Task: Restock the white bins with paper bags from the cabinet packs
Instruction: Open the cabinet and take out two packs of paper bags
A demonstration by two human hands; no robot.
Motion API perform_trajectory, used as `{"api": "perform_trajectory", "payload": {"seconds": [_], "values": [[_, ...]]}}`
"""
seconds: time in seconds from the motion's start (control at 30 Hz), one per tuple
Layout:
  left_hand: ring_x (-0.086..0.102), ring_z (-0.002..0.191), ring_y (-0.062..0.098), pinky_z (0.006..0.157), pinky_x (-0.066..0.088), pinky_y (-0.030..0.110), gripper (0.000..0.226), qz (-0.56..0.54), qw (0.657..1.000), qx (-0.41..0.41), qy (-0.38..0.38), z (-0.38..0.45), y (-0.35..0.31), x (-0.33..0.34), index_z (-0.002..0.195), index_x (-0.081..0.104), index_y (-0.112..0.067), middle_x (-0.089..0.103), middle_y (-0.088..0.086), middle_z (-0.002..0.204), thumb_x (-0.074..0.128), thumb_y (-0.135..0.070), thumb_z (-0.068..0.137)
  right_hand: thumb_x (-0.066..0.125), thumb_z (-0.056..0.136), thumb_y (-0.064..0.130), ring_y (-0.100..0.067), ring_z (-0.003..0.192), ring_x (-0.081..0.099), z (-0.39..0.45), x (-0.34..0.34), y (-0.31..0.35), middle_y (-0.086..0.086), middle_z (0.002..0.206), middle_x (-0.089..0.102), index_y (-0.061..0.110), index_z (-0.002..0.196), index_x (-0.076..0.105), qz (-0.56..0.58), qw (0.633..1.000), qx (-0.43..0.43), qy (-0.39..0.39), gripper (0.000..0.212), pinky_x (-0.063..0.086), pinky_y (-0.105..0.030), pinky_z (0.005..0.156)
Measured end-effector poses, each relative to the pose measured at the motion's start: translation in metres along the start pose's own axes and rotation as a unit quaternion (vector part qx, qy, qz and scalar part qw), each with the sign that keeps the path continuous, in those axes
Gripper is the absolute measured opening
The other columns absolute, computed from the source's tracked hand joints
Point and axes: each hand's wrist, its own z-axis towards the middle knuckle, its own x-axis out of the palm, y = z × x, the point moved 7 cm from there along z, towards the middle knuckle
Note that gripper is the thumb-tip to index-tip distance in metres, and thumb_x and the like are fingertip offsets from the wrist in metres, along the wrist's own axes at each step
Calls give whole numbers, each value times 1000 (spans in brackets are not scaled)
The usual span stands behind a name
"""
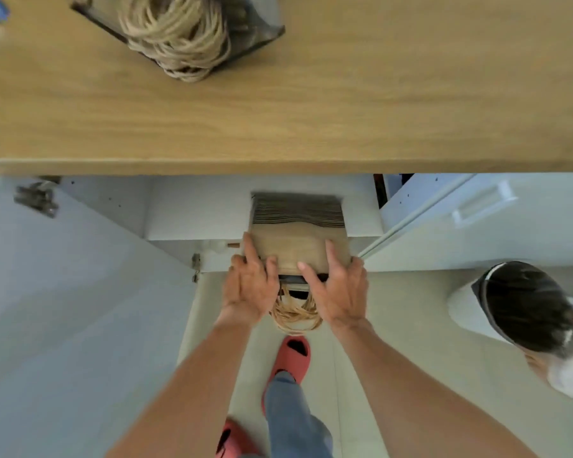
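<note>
Oak-toned wooden surface (pixel 311 104) spans the top. Below it, white cabinet doors (pixel 63 292) stand open either side. Pale tiled floor (pixel 377 342); soft, even light.

Bright, even, soft daylight, faint shadows under the long oak-coloured wooden countertop (pixel 311 104), overall soft focus, motion blur strongest at right edge, wide-angle bending of straight lines toward the corners

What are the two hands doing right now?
Left hand: holds the left end of the bag stack.
Right hand: holds the stack's right end, thumb on top.
</note>
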Motion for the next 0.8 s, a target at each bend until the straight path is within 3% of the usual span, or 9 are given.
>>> {"api": "perform_trajectory", "payload": {"seconds": [0.2, 0.33, 0.5, 0.57, 0.67, 0.73, 0.8], "values": [[47, 114, 29, 93, 45, 32, 67, 82, 996, 27, 34, -153, 18, -55, 151, 30, -12, 25, 17, 155, 5, -39, 95, 50, 88, 72, -39, 115, 47, -145, -60, 9, -24, 130, 45, 33, 153, 35, -2, 999, 39, 35, 77, 38, -45, 104], [40, 94, 19, 80, 45, 27, 64, 65, 997, 30, -24, -223, 24, -101, 151, 28, -13, 34, 6, 143, 9, -41, 98, 52, 88, 68, -39, 120, 44, -209, -95, 23, -26, 132, 44, 32, 153, 37, 50, 998, 22, -6, 76, 36, -48, 107], [24, 88, 19, 74, 25, 24, 97, 80, 993, 55, -61, -281, 26, -137, 150, 27, -11, 20, 17, 155, -38, -26, 79, 50, 88, 67, -33, 121, 42, -255, -131, 40, -21, 131, 44, 31, 152, 38, 106, 989, -32, -96, 74, 41, -50, 103], [35, 90, 25, 76, 32, 32, 79, 7, 993, 58, -104, -291, 23, -155, 146, 34, -8, 26, 27, 153, -22, -26, 93, 48, 88, 70, -31, 118, 43, -262, -145, 47, -18, 130, 42, 34, 152, 35, 126, 983, -44, -125, 74, 42, -48, 102], [47, 75, 34, 59, 43, 40, 49, -121, 982, 72, -130, -290, 10, -189, 119, 63, -3, 48, 35, 138, 18, -14, 103, 48, 88, 69, -32, 119, 42, -252, -172, 59, -18, 130, 42, 34, 152, 35, 147, 973, -52, -167, 74, 40, -47, 102], [54, 85, 37, 69, 49, 45, 40, -185, 964, 86, -171, -272, 2, -213, 138, 47, -11, 54, 32, 126, 37, -22, 102, 52, 87, 64, -32, 119, 43, -237, -195, 66, -20, 128, 44, 29, 151, 40, 152, 966, -58, -199, 73, 41, -47, 102], [55, 95, 35, 78, 49, 45, 55, -210, 953, 91, -196, -256, -14, -237, 149, 28, -20, 54, 28, 118, 47, -31, 98, 54, 87, 63, -32, 118, 43, -217, -218, 73, -20, 128, 44, 28, 150, 42, 159, 962, -57, -213, 73, 41, -48, 103]]}}
